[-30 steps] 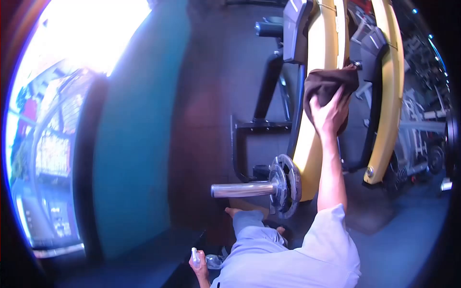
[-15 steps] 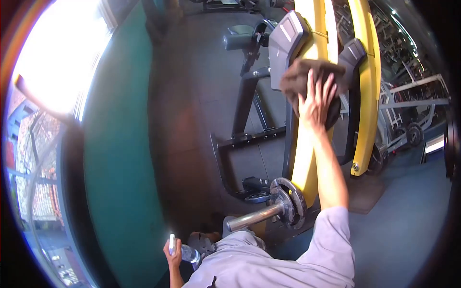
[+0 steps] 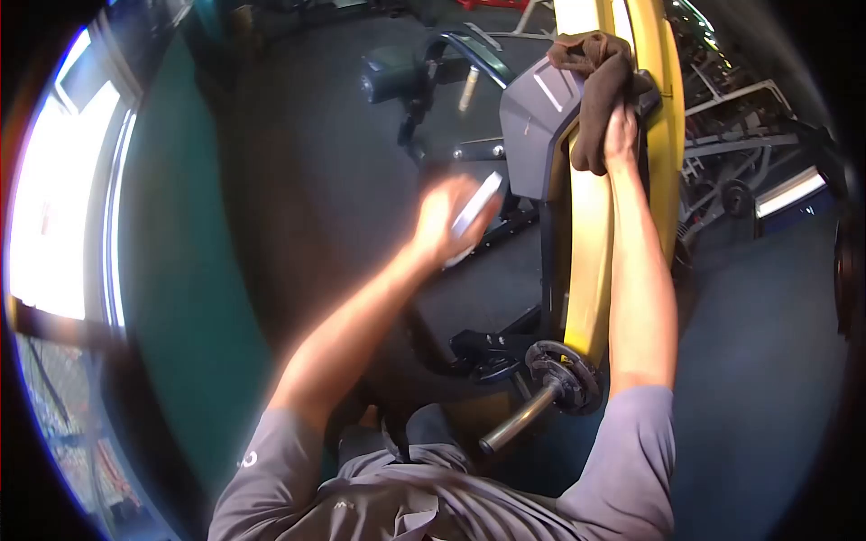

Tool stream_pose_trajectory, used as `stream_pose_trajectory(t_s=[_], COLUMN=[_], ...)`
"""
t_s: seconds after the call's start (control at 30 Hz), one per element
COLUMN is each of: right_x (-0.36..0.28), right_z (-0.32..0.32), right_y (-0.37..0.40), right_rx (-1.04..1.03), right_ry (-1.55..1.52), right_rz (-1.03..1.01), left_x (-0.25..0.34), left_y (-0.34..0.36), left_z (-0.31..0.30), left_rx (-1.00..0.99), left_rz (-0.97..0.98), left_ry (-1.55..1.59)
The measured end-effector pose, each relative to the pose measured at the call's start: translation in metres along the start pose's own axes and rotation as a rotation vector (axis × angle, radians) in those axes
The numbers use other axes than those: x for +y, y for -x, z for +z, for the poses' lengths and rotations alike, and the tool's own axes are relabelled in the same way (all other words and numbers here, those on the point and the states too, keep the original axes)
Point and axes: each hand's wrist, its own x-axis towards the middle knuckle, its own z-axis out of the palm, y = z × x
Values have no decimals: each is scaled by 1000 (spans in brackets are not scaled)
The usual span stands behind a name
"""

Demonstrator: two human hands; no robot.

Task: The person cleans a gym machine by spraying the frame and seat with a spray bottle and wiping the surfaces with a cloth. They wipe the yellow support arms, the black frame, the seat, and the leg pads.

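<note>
My left hand [image 3: 442, 216], smeared by motion, is raised over the floor left of the machine. It is closed around a spray bottle whose white trigger head [image 3: 478, 203] points up and right; the bottle's body is mostly hidden. Farther right, my right hand [image 3: 620, 135] grips a brown cloth [image 3: 603, 99] against the yellow machine arm [image 3: 591, 252]. The cloth hangs bunched over the arm, hiding most of those fingers. Just left of the cloth is a dark grey plastic cover [image 3: 534, 126] fixed to the machine.
A metal weight peg [image 3: 519, 419] with a dark collar [image 3: 566, 374] sticks out low on the machine, close to my body. A padded roller [image 3: 392, 74] stands at the upper left. A green strip [image 3: 180, 270] and bright windows run along the left; racks [image 3: 740, 149] stand at the right.
My left hand has risen from beside my waist towards the machine with the spray bottle. My right hand has shifted farther up the yellow arm, and the cloth now hangs bunched rather than spread.
</note>
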Motion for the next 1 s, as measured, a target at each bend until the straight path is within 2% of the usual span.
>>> stream_pose_trajectory(t_s=[0.03, 0.07, 0.17, 0.2, 0.27, 0.37, 0.4, 0.47, 0.5, 0.57, 0.63, 0.7, 0.73, 0.77, 0.83, 0.87, 0.9, 0.93, 0.97, 1.0], right_x=[-5, -10, -32, -24, 16, 74, -7, -9, -22, -24, 6, 46, 77, 105, 143, 145, 139, 105, 75, 50], right_z=[0, 0, 4, 2, -3, -5, 9, 48, 70, 104, 109, 114, 112, 107, 98, 93, 89, 96, 103, 108], right_y=[2, 4, 21, 20, 10, -5, 17, 23, 38, 64, 80, 137, 174, 205, 254, 264, 259, 236, 206, 162], right_rx=[18, 35, 59, 57, 145, 247, 106, 238, 249, 320, 275, 23, -60, -117, -172, -168, -167, -41, 92, 242], right_ry=[27, 54, 282, 374, 483, 532, 422, 555, 843, 1361, 1372, 1617, 1654, 1624, 1439, 1369, 1333, 1139, 947, 956], right_rz=[7, 14, -134, -190, -175, -80, 57, -446, -493, -392, -414, -296, -263, -209, -60, -22, -50, 33, 110, -83], left_x=[-13, -17, -34, -40, -44, -66, -76, -87, -97, -130, -144, -170, -176, -180, -183, -198, -208, -224, -238, -237], left_y=[-26, -48, -81, -83, -86, -80, -76, -61, -48, -10, 26, 65, 83, 92, 98, 111, 114, 126, 138, 128], left_z=[11, 16, 33, 37, 39, 50, 58, 55, 56, 53, 15, -39, -71, -108, -173, -200, -229, -253, -275, -287], left_rx=[44, 7, -123, -175, -262, -191, -202, -337, -401, -458, -362, -448, -445, -535, -545, -479, -516, -408, -371, -278], left_rz=[30, -28, -129, -152, -215, -25, 7, -40, -56, -86, -82, -156, -269, -516, -670, -582, -563, -575, -732, -776], left_ry=[35, 52, 65, 64, 100, 164, 137, 126, 75, 75, 132, 123, 34, -40, -51, -124, -213, -216, -231, -209])
